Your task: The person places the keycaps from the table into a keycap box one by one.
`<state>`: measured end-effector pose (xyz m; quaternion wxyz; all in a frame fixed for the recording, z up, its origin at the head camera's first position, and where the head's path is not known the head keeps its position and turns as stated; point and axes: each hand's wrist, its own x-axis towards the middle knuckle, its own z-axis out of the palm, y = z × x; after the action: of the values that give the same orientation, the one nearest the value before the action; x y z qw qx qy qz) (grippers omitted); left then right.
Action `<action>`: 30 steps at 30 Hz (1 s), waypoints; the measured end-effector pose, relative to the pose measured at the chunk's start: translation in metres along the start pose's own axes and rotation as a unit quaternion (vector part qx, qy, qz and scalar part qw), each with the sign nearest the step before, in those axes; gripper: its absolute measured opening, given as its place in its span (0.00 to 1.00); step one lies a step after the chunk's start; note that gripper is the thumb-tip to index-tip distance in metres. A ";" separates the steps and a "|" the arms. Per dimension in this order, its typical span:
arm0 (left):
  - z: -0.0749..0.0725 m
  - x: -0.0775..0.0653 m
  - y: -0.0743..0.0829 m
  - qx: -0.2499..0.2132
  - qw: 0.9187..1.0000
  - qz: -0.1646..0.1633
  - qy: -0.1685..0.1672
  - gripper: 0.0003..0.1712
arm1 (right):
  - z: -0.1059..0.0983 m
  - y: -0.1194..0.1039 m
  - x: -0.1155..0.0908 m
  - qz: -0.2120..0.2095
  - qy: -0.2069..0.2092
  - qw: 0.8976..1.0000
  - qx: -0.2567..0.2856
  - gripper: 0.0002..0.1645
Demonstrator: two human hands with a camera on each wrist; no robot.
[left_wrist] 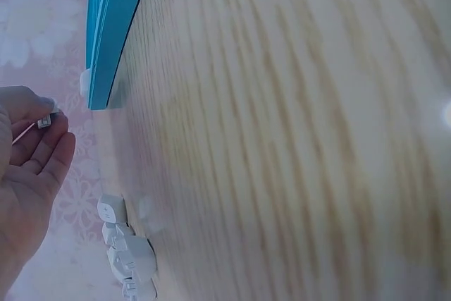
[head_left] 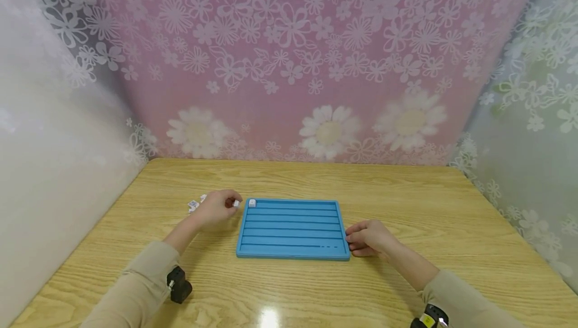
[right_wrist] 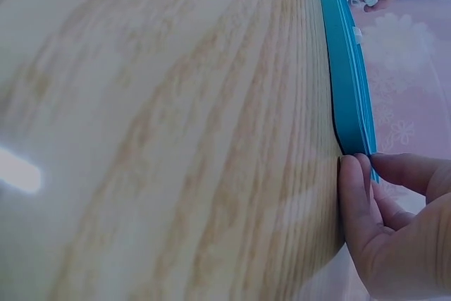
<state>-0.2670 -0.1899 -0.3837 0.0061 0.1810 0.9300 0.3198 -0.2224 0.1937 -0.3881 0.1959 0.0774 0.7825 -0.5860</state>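
Note:
Between thumb and fingertips, my left hand pinches a small white keycap, just left of the tray's upper left corner. The keycap shows a hollow, light-coloured underside in the left wrist view. A blue ridged tray lies flat on the table, its long slots running left to right. One white keycap sits in the tray's top left corner. At the tray's right edge, my right hand grips the side; in the right wrist view its thumb meets the rim and its fingers lie against the outer wall.
Several loose white keycaps lie in a small pile on the wooden table, left of the tray and partly behind my left hand. A pink floral curtain hangs behind the table, with pale cloth along the right side.

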 end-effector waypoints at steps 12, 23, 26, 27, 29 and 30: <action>0.006 0.000 0.001 -0.017 1.000 -0.006 0.006 0.11 | -0.001 0.005 0.001 0.001 -0.002 1.000 0.008 0.18; 0.007 0.003 0.003 -0.027 1.000 -0.007 -0.001 0.13 | 0.000 0.002 0.002 0.004 0.006 1.000 0.009 0.16; 0.006 0.004 0.004 -0.027 1.000 -0.001 -0.001 0.15 | -0.001 0.002 0.002 0.004 0.006 1.000 0.009 0.16; 0.006 0.004 0.004 -0.029 1.000 -0.004 -0.001 0.15 | -0.001 0.002 0.002 0.004 0.006 1.000 0.009 0.16; 0.006 0.005 0.004 -0.038 0.999 -0.009 -0.006 0.16 | -0.001 0.002 0.003 0.003 0.006 1.000 0.011 0.16; 0.006 0.005 0.004 -0.045 0.999 -0.014 -0.008 0.16 | -0.001 0.003 0.003 0.003 0.005 1.000 0.012 0.16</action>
<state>-0.2694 -0.1817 -0.3849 0.0261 0.1703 0.9171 0.3595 -0.2242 0.1952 -0.3912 0.1925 0.0852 0.7763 -0.5941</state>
